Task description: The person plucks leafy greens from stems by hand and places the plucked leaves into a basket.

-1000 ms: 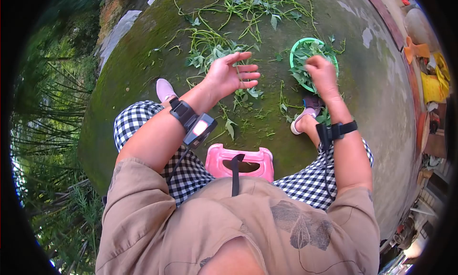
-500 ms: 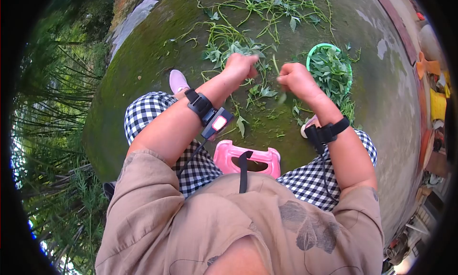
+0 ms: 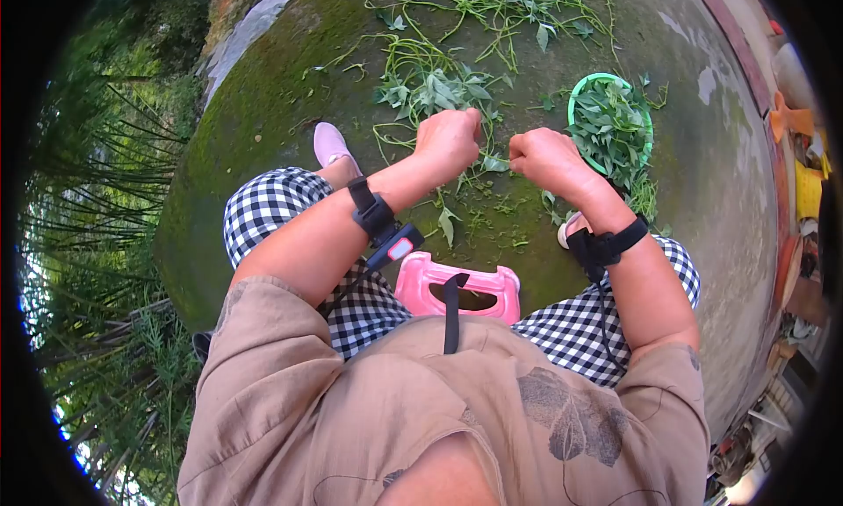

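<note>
My left hand [image 3: 448, 142] is closed, its fingertips curled toward the right just in front of a heap of leafy green vines [image 3: 439, 89]. What it grips, if anything, is hidden by the fingers. Opposite it, a short gap away, my right hand [image 3: 549, 161] is pinched shut, and I cannot make out anything in its fingertips. Beyond the right wrist stands a round green basket [image 3: 572, 111] filled with picked leaves [image 3: 610, 124]. A loose leaf [image 3: 494, 165] shows on the ground between the hands.
More long vines [image 3: 505, 14] spread over the mossy concrete [image 3: 290, 93] farther off. Leaf scraps [image 3: 500, 212] lie nearer me. A pink plastic stool [image 3: 417, 278] is between my knees. Plants grow at the left edge; assorted items line the right.
The stem that hung from my right hand no longer shows. My right hand has lowered slightly, and my left hand has moved a little toward it and down.
</note>
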`<state>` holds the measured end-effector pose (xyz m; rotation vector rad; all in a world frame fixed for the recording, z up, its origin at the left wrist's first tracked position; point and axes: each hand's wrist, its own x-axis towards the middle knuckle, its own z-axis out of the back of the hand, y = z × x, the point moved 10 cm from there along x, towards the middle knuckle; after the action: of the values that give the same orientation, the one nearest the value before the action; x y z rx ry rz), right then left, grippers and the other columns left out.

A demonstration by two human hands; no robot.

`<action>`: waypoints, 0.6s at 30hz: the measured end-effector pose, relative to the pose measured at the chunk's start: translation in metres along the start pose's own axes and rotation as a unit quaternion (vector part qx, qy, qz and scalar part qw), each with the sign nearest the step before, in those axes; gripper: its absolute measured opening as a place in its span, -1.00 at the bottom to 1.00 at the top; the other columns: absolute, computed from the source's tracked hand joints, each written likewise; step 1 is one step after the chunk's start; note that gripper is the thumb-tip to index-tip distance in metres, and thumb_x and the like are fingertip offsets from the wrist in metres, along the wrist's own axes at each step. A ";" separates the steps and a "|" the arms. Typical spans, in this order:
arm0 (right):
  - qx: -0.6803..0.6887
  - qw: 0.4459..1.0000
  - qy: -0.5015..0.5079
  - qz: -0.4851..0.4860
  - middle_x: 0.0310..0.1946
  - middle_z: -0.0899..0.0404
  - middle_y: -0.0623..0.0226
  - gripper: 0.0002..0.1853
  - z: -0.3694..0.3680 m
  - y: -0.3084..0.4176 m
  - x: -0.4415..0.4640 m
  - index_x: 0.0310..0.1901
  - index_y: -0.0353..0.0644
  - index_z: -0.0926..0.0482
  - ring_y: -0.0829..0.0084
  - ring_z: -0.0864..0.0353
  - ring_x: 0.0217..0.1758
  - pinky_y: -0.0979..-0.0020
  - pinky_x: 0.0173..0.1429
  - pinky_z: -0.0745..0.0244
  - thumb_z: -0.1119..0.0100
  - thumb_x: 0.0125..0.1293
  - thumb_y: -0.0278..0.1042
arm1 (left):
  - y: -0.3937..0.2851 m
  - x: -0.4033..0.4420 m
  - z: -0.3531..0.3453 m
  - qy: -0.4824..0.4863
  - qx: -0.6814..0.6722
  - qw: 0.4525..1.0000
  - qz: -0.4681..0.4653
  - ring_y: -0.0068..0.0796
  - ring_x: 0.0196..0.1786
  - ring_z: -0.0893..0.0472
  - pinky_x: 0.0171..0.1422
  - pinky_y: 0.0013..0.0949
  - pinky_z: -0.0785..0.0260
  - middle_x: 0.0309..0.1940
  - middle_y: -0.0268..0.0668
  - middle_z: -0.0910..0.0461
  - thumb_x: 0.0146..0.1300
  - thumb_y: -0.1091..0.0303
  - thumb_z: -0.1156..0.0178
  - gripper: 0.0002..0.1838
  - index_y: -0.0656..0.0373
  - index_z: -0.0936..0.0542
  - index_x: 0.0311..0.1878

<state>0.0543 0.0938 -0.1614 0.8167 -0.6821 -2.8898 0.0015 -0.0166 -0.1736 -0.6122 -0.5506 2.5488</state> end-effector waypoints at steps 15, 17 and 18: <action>0.000 0.981 -0.163 0.109 -0.36 -0.64 0.13 -0.89 0.032 0.012 -0.008 -0.39 -0.12 -0.61 0.00 -0.63 -0.22 0.04 -0.13 -0.52 -0.15 0.12 -0.32 | -0.028 -0.001 -0.020 0.047 -0.173 0.975 -0.131 -0.26 -0.35 -0.63 -0.17 -0.22 -0.47 -0.45 -0.18 -0.64 0.11 0.33 -0.21 -0.80 0.23 -0.66 -0.27; 0.005 0.980 -0.161 0.114 -0.36 -0.64 0.15 -0.90 0.033 0.013 -0.010 -0.40 -0.12 -0.60 0.00 -0.63 -0.22 0.04 -0.13 -0.52 -0.15 0.12 -0.32 | -0.023 0.001 -0.023 0.051 -0.234 0.964 -0.115 -0.38 -0.36 -0.62 -0.19 -0.28 -0.47 -0.46 -0.18 -0.64 0.11 0.32 -0.21 -0.78 0.26 -0.67 -0.24; -0.006 0.981 -0.161 0.111 -0.35 -0.62 0.20 -0.90 0.032 0.012 -0.010 -0.36 -0.14 -0.60 0.06 -0.62 -0.23 0.12 -0.15 -0.50 -0.21 0.12 -0.34 | -0.025 0.001 -0.020 0.047 -0.234 0.965 -0.107 -0.23 -0.36 -0.65 -0.16 -0.23 -0.49 -0.47 -0.11 -0.65 0.04 0.33 -0.22 -0.78 0.23 -0.69 -0.28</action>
<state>0.0456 0.0977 -0.1271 0.2490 -0.7280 -2.8381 0.0191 0.0091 -0.1786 -0.7803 -1.1359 2.1800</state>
